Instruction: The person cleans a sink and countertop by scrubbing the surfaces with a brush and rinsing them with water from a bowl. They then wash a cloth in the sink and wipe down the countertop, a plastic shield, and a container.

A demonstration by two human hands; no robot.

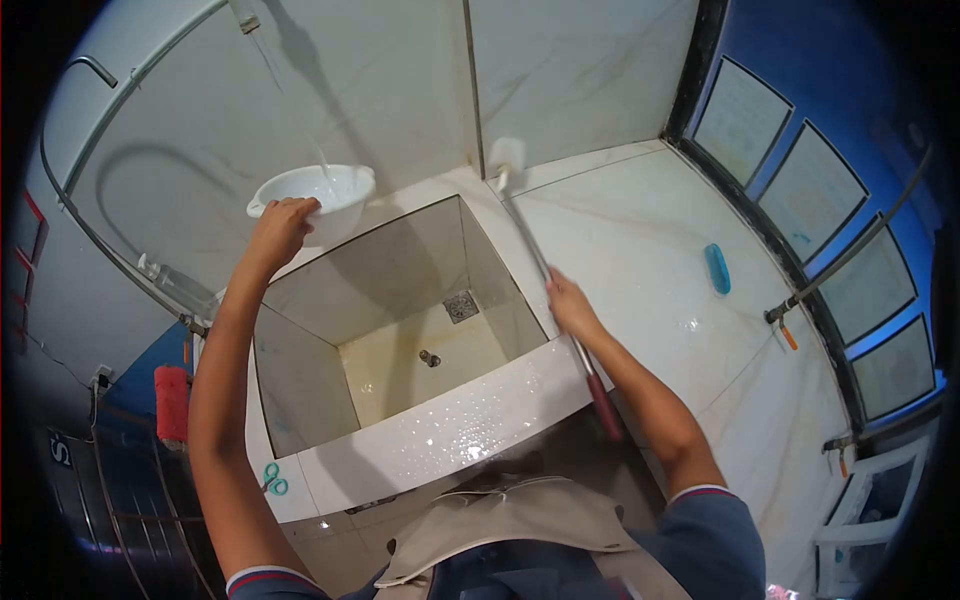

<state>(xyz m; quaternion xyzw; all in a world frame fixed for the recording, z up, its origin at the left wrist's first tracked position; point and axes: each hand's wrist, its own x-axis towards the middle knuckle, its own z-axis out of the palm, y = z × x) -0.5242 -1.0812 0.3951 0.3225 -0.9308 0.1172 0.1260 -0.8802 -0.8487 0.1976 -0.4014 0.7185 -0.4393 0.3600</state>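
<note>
My left hand [285, 232] is closed on the near rim of a white plastic basin [347, 192] at the back left edge of the sink. A thin stream of water [268, 62] runs down from above into the basin. My right hand [572, 306] grips the metal shaft of a long-handled scrub brush [527, 232] to the right of the sink. Its white head points at the back wall and looks blurred, while the dark red grip end hangs over the counter's front edge. Below and between my hands lies the tiled sink [400, 385], with a drain in its floor.
On the right counter lies a blue-green brush or holder [717, 270]. Green scissors [274, 480] rest at the front left. A clear pump bottle [180, 288] leans by the left wall, near a red roll-shaped object [172, 405]. An orange-handled tap [786, 333] juts out at right.
</note>
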